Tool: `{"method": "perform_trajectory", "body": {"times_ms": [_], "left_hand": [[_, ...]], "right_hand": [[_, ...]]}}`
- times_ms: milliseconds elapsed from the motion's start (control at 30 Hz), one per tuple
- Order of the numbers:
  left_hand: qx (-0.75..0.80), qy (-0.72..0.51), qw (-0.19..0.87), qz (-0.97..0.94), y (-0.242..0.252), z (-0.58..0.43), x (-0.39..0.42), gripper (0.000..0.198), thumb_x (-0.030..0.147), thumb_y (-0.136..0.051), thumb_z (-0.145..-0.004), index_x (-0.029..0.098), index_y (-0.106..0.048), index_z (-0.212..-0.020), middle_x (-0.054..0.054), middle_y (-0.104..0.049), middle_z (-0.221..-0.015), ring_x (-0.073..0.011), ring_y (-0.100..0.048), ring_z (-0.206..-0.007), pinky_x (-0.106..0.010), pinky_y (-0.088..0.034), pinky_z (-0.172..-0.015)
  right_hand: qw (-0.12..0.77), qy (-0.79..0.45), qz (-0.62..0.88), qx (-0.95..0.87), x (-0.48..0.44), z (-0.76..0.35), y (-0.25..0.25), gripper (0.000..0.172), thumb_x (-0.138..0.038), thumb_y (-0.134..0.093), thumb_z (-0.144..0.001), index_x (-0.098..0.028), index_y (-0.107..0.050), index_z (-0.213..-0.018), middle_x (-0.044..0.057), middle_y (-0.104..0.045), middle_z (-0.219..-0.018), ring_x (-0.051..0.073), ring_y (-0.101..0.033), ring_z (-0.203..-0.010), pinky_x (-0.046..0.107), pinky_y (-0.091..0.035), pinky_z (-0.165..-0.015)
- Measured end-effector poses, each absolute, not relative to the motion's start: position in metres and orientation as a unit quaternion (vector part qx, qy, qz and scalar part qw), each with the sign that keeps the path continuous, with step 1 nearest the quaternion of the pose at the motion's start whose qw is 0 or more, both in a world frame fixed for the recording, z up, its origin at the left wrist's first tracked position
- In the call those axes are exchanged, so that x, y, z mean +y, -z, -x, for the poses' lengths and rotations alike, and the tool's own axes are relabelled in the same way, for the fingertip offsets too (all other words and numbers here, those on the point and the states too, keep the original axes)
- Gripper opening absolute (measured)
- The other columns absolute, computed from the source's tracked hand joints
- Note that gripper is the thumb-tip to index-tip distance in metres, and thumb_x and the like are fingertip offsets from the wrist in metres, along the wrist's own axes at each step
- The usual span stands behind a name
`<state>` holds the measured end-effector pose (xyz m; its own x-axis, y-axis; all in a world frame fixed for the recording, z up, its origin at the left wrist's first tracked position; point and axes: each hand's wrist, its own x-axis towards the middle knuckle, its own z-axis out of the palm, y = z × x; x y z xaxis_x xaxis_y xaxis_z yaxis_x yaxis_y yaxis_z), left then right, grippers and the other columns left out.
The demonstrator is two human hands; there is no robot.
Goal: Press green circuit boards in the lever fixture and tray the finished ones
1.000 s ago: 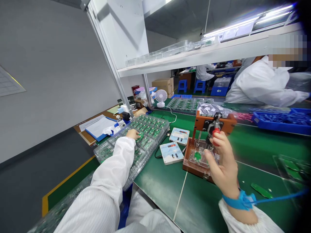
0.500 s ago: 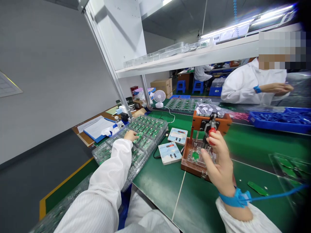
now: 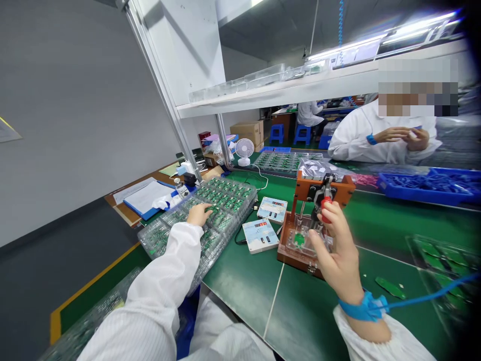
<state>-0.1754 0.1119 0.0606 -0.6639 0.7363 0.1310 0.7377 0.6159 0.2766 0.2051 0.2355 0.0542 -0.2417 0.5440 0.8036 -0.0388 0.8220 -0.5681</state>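
Observation:
My right hand (image 3: pixel 336 253) grips the red lever handle (image 3: pixel 325 205) of a brown test fixture (image 3: pixel 313 195), whose clear bed holds a small green circuit board (image 3: pixel 299 239). A blue wrist strap (image 3: pixel 363 306) with a coiled cord is on that wrist. My left hand (image 3: pixel 199 214) reaches out to the left and rests on a clear tray of green boards (image 3: pixel 225 200); its fingers pinch at one board, though the grip itself is hidden.
Two small white meter boxes (image 3: pixel 260 235) sit between tray and fixture. A co-worker in white sits across the green bench by a blue bin (image 3: pixel 428 188). A fan (image 3: pixel 244 150), clipboard (image 3: pixel 145 198) and more trays (image 3: pixel 443 258) are around.
Both hands stay in place, the left fingers shifting slightly on the tray. The view drifted a little. The co-worker opposite drew both hands up together.

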Motion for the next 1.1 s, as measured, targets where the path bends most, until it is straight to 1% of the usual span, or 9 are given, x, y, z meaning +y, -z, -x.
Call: {"method": "perform_trajectory", "body": {"times_ms": [100, 167, 233, 367, 533, 633, 833, 967, 1100], "left_hand": [[-0.870, 0.200, 0.023, 0.450, -0.074, 0.144, 0.102, 0.033, 0.025, -0.064, -0.096, 0.019, -0.072, -0.127, -0.010, -0.070, -0.130, -0.0311, -0.064, -0.124, -0.041, -0.046, -0.112], [-0.821, 0.282, -0.003, 0.497, -0.077, 0.113, 0.096, 0.033, 0.032, -0.066, -0.095, 0.020, -0.074, -0.124, -0.008, -0.073, -0.125, -0.0292, -0.068, -0.116, -0.040, -0.049, -0.108], [-0.742, 0.378, -0.112, 0.543, -0.072, 0.076, 0.093, 0.035, 0.038, -0.071, -0.090, 0.019, -0.076, -0.119, -0.007, -0.075, -0.119, -0.0288, -0.070, -0.109, -0.039, -0.053, -0.101], [-0.623, 0.416, -0.366, 0.551, -0.041, 0.006, 0.098, 0.035, 0.039, -0.074, -0.084, 0.017, -0.079, -0.111, -0.007, -0.077, -0.113, -0.0285, -0.071, -0.103, -0.036, -0.054, -0.094], [-0.590, 0.405, -0.451, 0.533, 0.006, -0.040, 0.104, 0.036, 0.034, -0.077, -0.079, 0.017, -0.079, -0.110, -0.007, -0.078, -0.104, -0.0257, -0.071, -0.095, -0.033, -0.054, -0.085], [-0.600, 0.377, -0.449, 0.544, 0.023, -0.048, 0.104, 0.034, 0.031, -0.079, -0.077, 0.019, -0.079, -0.109, -0.005, -0.079, -0.100, -0.0230, -0.071, -0.089, -0.031, -0.053, -0.080], [-0.644, 0.305, -0.362, 0.601, 0.033, -0.043, 0.106, 0.013, 0.023, -0.076, -0.086, 0.024, -0.080, -0.098, 0.001, -0.079, -0.096, -0.0190, -0.068, -0.075, -0.032, -0.052, -0.077], [-0.601, 0.341, -0.186, 0.698, 0.046, -0.050, 0.110, 0.012, 0.016, -0.066, -0.095, 0.020, -0.076, -0.100, -0.003, -0.077, -0.097, -0.0221, -0.068, -0.092, -0.035, -0.053, -0.086], [-0.550, 0.353, -0.068, 0.754, 0.062, -0.067, 0.116, 0.018, 0.012, -0.056, -0.099, 0.017, -0.072, -0.105, -0.007, -0.072, -0.097, -0.0226, -0.063, -0.091, -0.036, -0.055, -0.082]], "right_hand": [[0.596, -0.224, 0.218, -0.740, 0.218, -0.219, -0.057, 0.064, -0.022, -0.064, -0.096, -0.034, -0.040, -0.155, 0.007, -0.032, -0.164, 0.034, -0.030, -0.152, 0.065, -0.035, -0.120], [0.623, -0.244, 0.251, -0.699, 0.201, -0.228, -0.051, 0.063, -0.022, -0.067, -0.094, -0.033, -0.045, -0.151, 0.008, -0.036, -0.162, 0.034, -0.037, -0.149, 0.064, -0.039, -0.118], [0.602, -0.308, 0.272, -0.685, 0.183, -0.234, -0.038, 0.053, -0.024, -0.067, -0.094, -0.032, -0.053, -0.145, 0.009, -0.048, -0.153, 0.031, -0.050, -0.140, 0.055, -0.050, -0.113], [0.435, -0.498, 0.288, -0.692, 0.153, -0.234, -0.004, 0.048, -0.036, -0.063, -0.098, -0.034, -0.053, -0.145, 0.007, -0.058, -0.145, 0.023, -0.065, -0.123, 0.034, -0.062, -0.095], [0.371, -0.611, 0.341, -0.611, 0.144, -0.233, 0.031, 0.045, -0.045, -0.069, -0.092, -0.027, -0.064, -0.133, 0.008, -0.070, -0.127, 0.020, -0.070, -0.107, 0.029, -0.062, -0.090], [0.361, -0.605, 0.375, -0.602, 0.146, -0.242, 0.045, 0.040, -0.047, -0.069, -0.090, -0.022, -0.071, -0.122, 0.008, -0.074, -0.111, 0.019, -0.072, -0.093, 0.028, -0.061, -0.082], [0.375, -0.517, 0.446, -0.627, 0.152, -0.270, 0.065, 0.035, -0.045, -0.066, -0.091, -0.021, -0.071, -0.116, 0.007, -0.076, -0.103, 0.020, -0.074, -0.085, 0.029, -0.062, -0.077], [0.404, -0.345, 0.437, -0.726, 0.156, -0.278, 0.072, 0.021, -0.033, -0.057, -0.100, -0.025, -0.072, -0.112, 0.003, -0.075, -0.113, 0.022, -0.073, -0.100, 0.038, -0.060, -0.094], [0.395, -0.227, 0.366, -0.812, 0.157, -0.276, 0.074, 0.027, -0.018, -0.046, -0.103, -0.027, -0.070, -0.110, 0.001, -0.074, -0.116, 0.023, -0.066, -0.120, 0.043, -0.055, -0.105]]}}
